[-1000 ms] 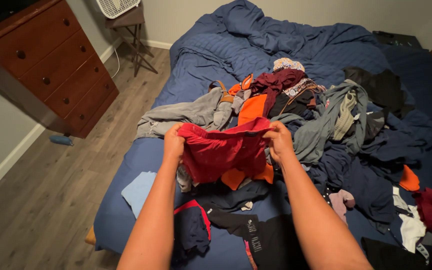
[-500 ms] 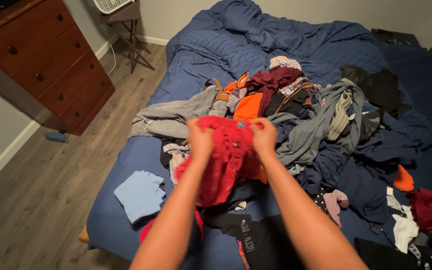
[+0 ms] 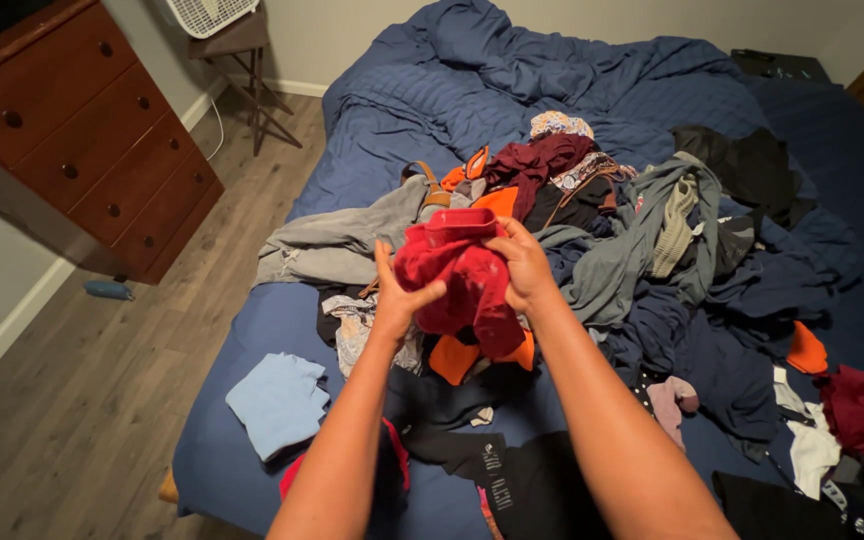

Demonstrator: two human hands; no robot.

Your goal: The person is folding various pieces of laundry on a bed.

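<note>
Red garment bunched up and held above the clothes pile on the blue-covered bed. Left hand closed on its lower left side, thumb pressed across the fabric. Right hand clamped on its upper right edge, fingers curled into the cloth. Directly beneath, an orange garment and dark clothing. Just left of the hands, a grey garment spread flat. Near the bed's left edge, a folded light blue cloth. On the wooden floor, a brown chest of drawers against the wall.
</note>
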